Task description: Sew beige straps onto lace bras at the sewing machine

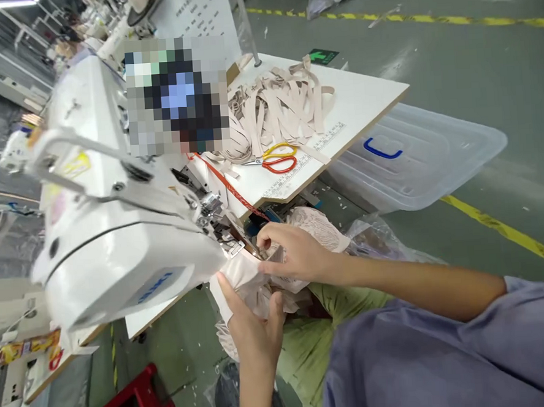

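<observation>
We have the cloth (242,276) between our two hands, its far edge at the foot (236,248) of the machine (131,249), just ahead of our fingers. Our left hand (255,333) has its index finger laid flat along the near side of the cloth, the thumb spread well away; whether the fingers hidden beneath grip it, we cannot tell. Our right hand (297,251) is bent inward, its fingers (267,233) curled near the foot and its thumb touching the cloth's edge; we cannot tell whether they close on it.

Just behind the right fingers, a pale bundle (322,225) bulges out below the edge of the tabletop (367,99). Above those fingers, a red band (234,190) slants down past the tabletop's corner. Further up, beyond the band, scissors (268,161) with one yellow and one red handle lie beside a heap of pale strips (288,104).

Well to the right of all our fingers is a clear plastic lid (434,150) with a blue handle, and nearer, past the right wrist, a crumpled plastic bag (385,239). Below and left of the left fingers stands a red stool (137,402).
</observation>
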A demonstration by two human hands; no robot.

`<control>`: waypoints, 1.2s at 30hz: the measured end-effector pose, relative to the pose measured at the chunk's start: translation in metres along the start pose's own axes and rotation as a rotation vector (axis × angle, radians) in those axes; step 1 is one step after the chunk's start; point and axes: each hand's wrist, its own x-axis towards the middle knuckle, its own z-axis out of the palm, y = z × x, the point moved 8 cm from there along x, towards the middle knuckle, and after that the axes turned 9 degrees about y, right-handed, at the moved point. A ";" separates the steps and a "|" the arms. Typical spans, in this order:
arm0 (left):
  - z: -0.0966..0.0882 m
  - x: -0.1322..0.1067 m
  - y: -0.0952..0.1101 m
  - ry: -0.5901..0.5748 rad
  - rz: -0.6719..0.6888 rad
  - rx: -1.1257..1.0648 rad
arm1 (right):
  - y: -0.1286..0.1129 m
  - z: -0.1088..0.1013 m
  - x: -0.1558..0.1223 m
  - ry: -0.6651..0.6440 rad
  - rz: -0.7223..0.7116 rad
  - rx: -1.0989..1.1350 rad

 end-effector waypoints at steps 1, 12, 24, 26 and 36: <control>0.005 -0.005 0.001 -0.011 -0.020 -0.004 | -0.003 0.000 -0.003 0.007 -0.007 -0.038; 0.034 -0.085 0.048 -0.260 0.174 -0.647 | 0.009 -0.034 -0.055 -0.255 0.298 0.265; -0.005 -0.035 0.068 -0.038 0.742 -0.461 | -0.044 -0.033 -0.067 -0.513 -0.363 -0.190; -0.009 -0.046 0.063 0.118 0.873 -0.409 | -0.050 -0.034 -0.071 -0.439 -0.518 -0.321; -0.019 -0.068 0.049 0.359 0.973 -0.358 | -0.045 -0.033 -0.079 -0.380 -0.493 -0.258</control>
